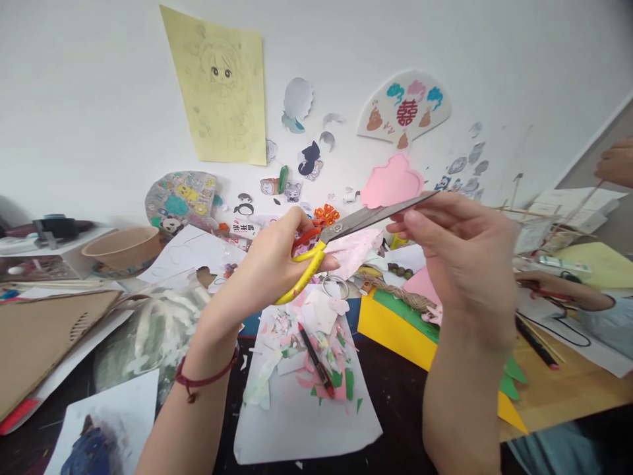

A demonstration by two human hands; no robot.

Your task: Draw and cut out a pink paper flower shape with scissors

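Craft room or art class: wall (74,99) stuck with paper cutouts, a yellow drawing (220,86), a paper fan (403,109); table littered with paper scraps (306,343), coloured card (390,326).

**Scissors in my left, blade tips by my right**

My left hand (277,254) grips the yellow-handled scissors (346,231), blades nearly together and aimed toward two o'clock. My right hand (459,254) is raised at three o'clock of them, fingers (410,221) touching the blades near the tip. A pale pink paper piece (353,251) hangs just under the blades. Down at six o'clock, a white sheet (301,415) on the worktop (395,376) carries coloured scraps and a red-and-black pen (315,359).
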